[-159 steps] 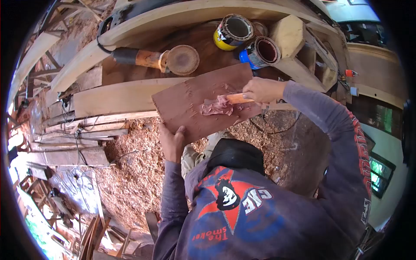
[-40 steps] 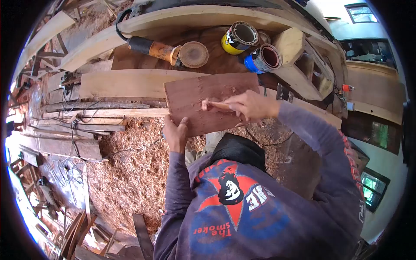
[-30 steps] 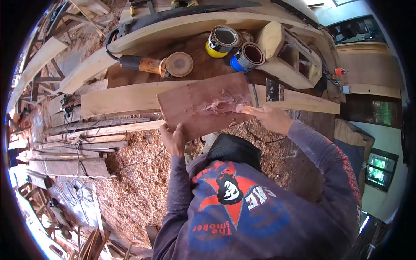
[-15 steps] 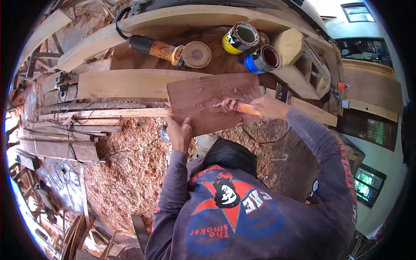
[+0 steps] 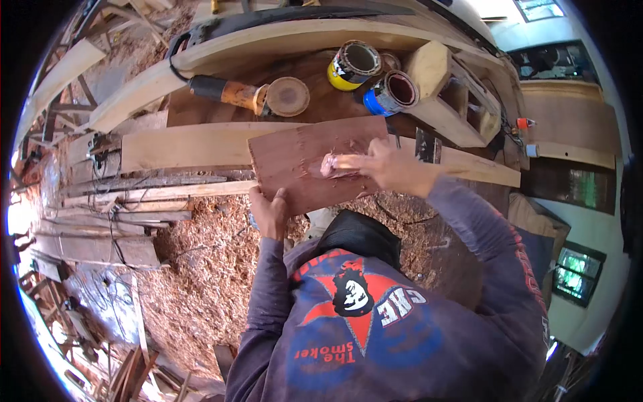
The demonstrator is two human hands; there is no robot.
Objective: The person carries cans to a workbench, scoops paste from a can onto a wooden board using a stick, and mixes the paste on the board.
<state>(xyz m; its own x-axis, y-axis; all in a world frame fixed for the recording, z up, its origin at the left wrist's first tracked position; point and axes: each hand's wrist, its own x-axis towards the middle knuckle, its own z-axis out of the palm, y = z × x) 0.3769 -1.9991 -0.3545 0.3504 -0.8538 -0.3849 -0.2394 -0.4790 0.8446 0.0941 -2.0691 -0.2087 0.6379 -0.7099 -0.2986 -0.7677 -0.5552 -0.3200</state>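
Observation:
A reddish-brown wooden board point(image 5: 284, 161), smeared with ridges of paste, lies tilted across the near edge of the bench. My left hand point(image 5: 270, 211) grips its lower left corner, with the thumb on top and the fingers partly hidden. Over the board's right half, my right hand point(image 5: 402, 167) is closed around a light wooden stick point(image 5: 349, 161). A pinkish-brown lump of paste point(image 5: 329, 166) covers the tip of the stick, which meets the board's surface. The face of the board shows small crumbs of paste around the lump.
Behind the board lie an orange angle grinder point(image 5: 238, 94) with a round disc, a yellow-labelled can point(image 5: 340, 75) and a blue-labelled can point(image 5: 377, 102). A wooden block frame point(image 5: 429, 67) stands beside them. Wood shavings point(image 5: 194, 295) cover the floor, and long planks point(image 5: 114, 231) lie at left.
My right hand has moved left with the stick, carrying the paste lump toward the board's middle. My left hand still holds the board, which has shifted slightly left and down in view.

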